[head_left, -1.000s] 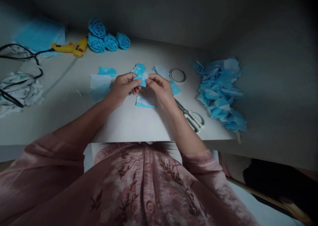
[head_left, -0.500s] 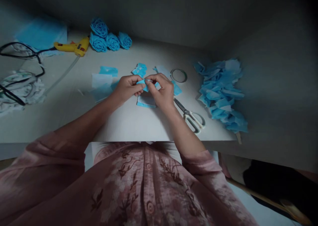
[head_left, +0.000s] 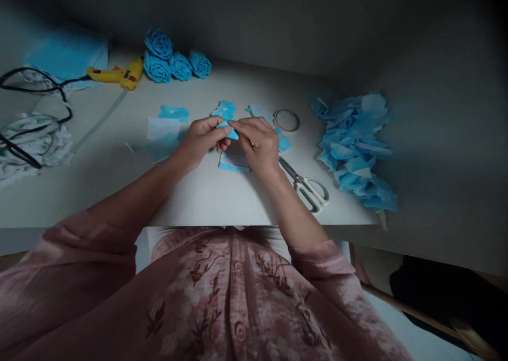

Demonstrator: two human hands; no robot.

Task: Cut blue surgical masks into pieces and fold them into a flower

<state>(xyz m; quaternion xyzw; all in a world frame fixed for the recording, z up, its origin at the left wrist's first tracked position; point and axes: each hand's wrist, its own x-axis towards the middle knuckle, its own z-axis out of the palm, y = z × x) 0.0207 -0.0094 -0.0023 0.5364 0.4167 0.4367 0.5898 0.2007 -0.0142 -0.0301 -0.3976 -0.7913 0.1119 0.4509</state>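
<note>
A small blue piece of fabric (head_left: pixel 230 132) is pinched between my two hands above the middle of the table. My left hand (head_left: pixel 204 140) is closed on its left side, thumb on top. The fingertips of my right hand (head_left: pixel 259 141) press together at its upper right edge; part of the piece is hidden by them. Just beyond my fingers lies a crumpled blue piece (head_left: pixel 224 108). Below the hands rests a flat white-and-blue piece (head_left: pixel 234 162). Scissors (head_left: pixel 304 183) with white handles lie beside my right wrist.
Several blue fabric roses (head_left: pixel 159 67) stand at the back, near a yellow glue gun (head_left: pixel 119 77) with a black cord. Cut blue and white pieces (head_left: pixel 163 129) lie left of my hands. On the right are a thin ring (head_left: pixel 286 120) and a blue fabric heap (head_left: pixel 355 149).
The blue piece now shows as a smaller, narrower shape. My right fingers have shifted slightly left along its top edge and straightened. My left hand keeps its grip.
</note>
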